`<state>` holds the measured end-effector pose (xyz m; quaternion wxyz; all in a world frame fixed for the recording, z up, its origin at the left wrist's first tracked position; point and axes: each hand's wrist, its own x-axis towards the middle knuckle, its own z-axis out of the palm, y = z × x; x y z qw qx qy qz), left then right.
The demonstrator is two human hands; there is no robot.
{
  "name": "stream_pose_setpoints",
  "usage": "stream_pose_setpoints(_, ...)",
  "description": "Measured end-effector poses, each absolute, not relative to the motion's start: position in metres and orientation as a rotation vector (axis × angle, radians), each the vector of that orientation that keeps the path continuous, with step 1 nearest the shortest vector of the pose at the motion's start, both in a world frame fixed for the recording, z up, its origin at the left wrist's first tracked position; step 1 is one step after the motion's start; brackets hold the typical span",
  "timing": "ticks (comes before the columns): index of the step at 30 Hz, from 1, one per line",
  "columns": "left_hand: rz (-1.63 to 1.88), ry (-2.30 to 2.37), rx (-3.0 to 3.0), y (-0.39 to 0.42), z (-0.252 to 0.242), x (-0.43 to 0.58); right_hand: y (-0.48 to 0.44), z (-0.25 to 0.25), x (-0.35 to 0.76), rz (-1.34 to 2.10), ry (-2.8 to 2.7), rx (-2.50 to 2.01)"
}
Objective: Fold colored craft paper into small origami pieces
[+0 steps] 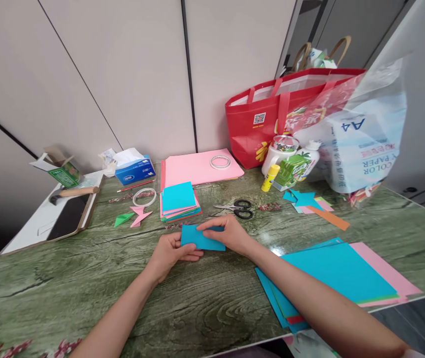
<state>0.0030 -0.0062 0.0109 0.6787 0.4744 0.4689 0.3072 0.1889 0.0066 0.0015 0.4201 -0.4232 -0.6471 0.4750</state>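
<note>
Both hands hold a folded blue paper (202,238) flat against the green wood-grain table (182,303). My left hand (169,252) pinches its left edge, thumb on top. My right hand (227,233) grips its top right edge, fingers curled over the fold. Just beyond the paper lies a stack of small coloured squares with a blue one on top (179,200). Black-handled scissors (239,208) lie right of that stack.
Large blue and pink sheets (341,278) lie at right under my forearm. Behind are a pink sheet pile (197,169) with a tape ring (220,161), another tape ring (144,197), a glue stick (270,178), tissue box (134,170), red bag (272,117), folded pieces (133,218).
</note>
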Motion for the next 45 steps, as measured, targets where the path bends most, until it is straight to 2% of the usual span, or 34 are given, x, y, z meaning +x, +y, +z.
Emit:
stream_pose_setpoints(6, 0.648, 1.084, 1.094, -0.007, 0.008, 0.001, 0.007, 0.003, 0.188, 1.161, -1.687, -1.013)
stream_pose_setpoints(26, 0.819, 1.227, 1.195, -0.013, 0.006, 0.014, 0.001, -0.002, 0.178, 1.056, -1.652, -0.982)
stream_pose_setpoints(45, 0.766, 1.041, 1.089, -0.007, 0.013, 0.006, 0.009, -0.001, 0.187, 1.073, -1.654, -1.020)
